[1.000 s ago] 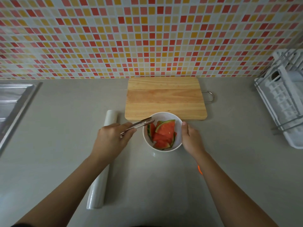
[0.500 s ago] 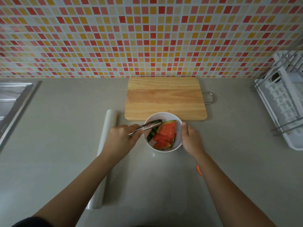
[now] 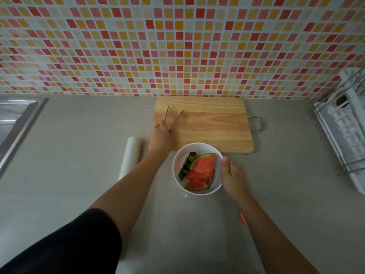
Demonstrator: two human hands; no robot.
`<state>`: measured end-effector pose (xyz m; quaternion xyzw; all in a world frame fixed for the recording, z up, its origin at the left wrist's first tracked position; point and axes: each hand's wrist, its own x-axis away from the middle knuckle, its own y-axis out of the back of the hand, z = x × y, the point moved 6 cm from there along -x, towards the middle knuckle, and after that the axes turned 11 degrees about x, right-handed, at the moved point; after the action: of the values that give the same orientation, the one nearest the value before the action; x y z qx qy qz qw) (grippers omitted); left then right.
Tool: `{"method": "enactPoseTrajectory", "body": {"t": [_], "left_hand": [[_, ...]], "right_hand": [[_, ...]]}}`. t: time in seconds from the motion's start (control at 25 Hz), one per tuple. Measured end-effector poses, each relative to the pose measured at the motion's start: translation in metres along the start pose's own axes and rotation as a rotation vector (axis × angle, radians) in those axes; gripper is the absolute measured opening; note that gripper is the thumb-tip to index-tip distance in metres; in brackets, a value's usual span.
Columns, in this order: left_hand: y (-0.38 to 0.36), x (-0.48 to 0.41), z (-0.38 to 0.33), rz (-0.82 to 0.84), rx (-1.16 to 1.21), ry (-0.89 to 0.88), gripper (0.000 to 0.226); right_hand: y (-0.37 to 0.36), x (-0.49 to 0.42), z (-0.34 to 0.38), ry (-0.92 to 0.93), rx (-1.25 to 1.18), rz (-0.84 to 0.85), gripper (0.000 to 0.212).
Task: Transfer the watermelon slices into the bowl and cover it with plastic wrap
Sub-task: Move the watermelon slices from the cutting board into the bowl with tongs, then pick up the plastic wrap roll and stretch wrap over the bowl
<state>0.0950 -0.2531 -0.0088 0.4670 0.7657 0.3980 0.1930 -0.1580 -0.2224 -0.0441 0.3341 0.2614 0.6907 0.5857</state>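
Note:
A white bowl (image 3: 177, 175) on the grey counter holds several watermelon slices (image 3: 201, 171), red flesh with green rind. My right hand (image 3: 233, 177) holds the bowl's right rim, thumb along the edge. My left hand (image 3: 161, 136) grips metal tongs (image 3: 174, 118) over the left end of the bare wooden cutting board (image 3: 209, 125); the tong tips are spread apart and carry nothing. A roll of plastic wrap (image 3: 129, 157) lies on the counter left of the bowl, partly hidden by my left forearm.
A steel sink (image 3: 13, 123) sits at the far left. A white dish rack (image 3: 343, 133) stands at the right edge. The tiled wall runs behind the board. A small orange object (image 3: 243, 218) peeks out beside my right forearm.
My left hand has lifted the tongs out of the bowl and carried them up over the left end of the cutting board. My right hand has stayed on the bowl.

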Motion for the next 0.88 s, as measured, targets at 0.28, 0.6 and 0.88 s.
{"method": "enactPoseTrajectory", "body": {"t": [0.28, 0.6, 0.88], "left_hand": [[-0.019, -0.014, -0.010, -0.021, -0.037, -0.015, 0.048], [0.005, 0.076, 0.003, 0.125, 0.217, -0.032, 0.057], [0.016, 0.150, 0.012, 0.186, 0.308, -0.052, 0.050]], "right_hand": [[-0.002, 0.000, -0.004, -0.003, -0.035, -0.011, 0.045], [0.000, -0.001, 0.005, 0.011, 0.036, 0.007, 0.039], [0.004, 0.044, 0.003, 0.070, 0.063, 0.023, 0.042]]}}
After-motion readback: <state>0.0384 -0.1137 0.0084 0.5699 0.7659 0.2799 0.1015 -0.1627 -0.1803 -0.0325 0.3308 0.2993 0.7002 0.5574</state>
